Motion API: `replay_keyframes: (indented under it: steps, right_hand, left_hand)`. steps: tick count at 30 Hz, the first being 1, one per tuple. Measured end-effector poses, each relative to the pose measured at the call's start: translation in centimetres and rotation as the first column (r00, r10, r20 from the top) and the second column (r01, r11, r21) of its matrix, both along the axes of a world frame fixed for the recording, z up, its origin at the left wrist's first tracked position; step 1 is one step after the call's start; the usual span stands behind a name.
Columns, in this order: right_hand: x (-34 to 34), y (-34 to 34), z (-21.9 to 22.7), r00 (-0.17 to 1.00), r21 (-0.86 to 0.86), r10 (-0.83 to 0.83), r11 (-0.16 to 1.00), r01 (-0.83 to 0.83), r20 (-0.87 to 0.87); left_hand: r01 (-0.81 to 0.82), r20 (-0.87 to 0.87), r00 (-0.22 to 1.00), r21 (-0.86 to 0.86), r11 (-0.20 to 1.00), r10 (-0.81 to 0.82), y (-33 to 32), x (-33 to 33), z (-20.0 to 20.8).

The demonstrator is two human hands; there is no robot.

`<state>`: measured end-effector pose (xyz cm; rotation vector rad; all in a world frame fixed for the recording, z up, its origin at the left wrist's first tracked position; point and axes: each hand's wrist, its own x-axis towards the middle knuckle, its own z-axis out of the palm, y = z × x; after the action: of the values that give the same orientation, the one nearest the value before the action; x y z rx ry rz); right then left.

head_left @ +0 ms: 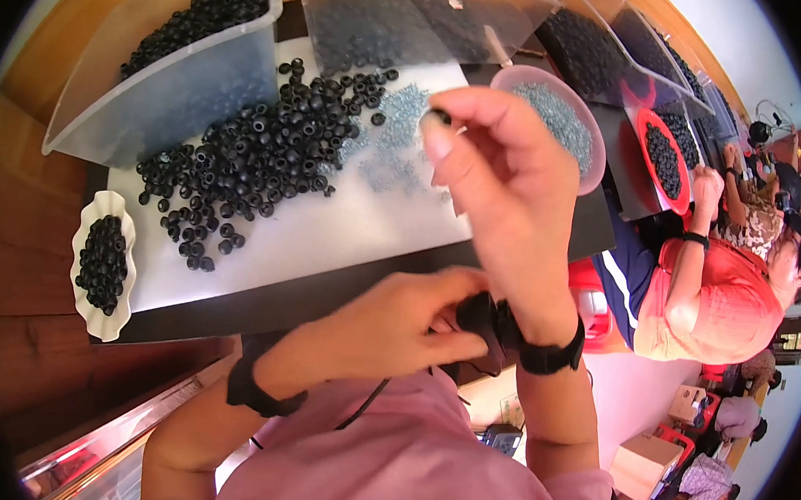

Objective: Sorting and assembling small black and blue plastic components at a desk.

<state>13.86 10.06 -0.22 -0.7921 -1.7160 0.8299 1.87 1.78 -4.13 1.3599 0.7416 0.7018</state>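
Observation:
My right hand [516, 188] is raised over the white sheet, thumb and forefinger pinching a small black round cap [440, 116]. Below it, my left hand [396, 319] curls its thumb and fingers around a black wrist unit [478, 313] beside the band [551, 352] on my right wrist. A loose pile of black round caps with holes [273, 144] spreads across the sheet [326, 245]. Close by the pile's right side lie many tiny pale-blue clear pieces [394, 143], partly hidden behind my right hand.
A white scalloped dish [124, 319] of black caps stands at left. Clear bins [166, 76] line the back. A pink bowl [594, 161] holds pale-blue pieces. Farther right, a person in an orange shirt [722, 296] works at a red bowl [645, 142]; others sit beyond.

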Motion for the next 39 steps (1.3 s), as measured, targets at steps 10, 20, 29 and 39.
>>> replay_keyframes:
  steps: [10,20,29,39]
  right_hand:
    - [2.6,3.2,-1.5,0.655,-0.467,-0.126,0.799,-0.378,-0.745]
    - [6.6,4.1,-0.8,0.281,-0.321,-0.186,0.755,-0.572,-0.941]
    - [11.4,3.5,-0.7,0.133,-0.22,-0.176,0.798,-0.56,-0.975]
    - [12.2,1.7,0.0,0.408,-0.302,-0.098,0.828,-0.472,-0.907]
  left_hand:
    - [-0.112,0.02,0.993,-0.233,0.966,0.12,-0.9,-2.1,-1.0]
    - [-0.027,0.209,0.976,-0.153,0.988,0.059,-1.0,1.8,-0.2]
    - [-0.062,0.16,0.985,0.009,0.998,0.06,-0.4,5.3,-0.1]
    - [0.029,-0.175,0.985,0.188,0.982,0.005,-0.8,4.8,2.4]
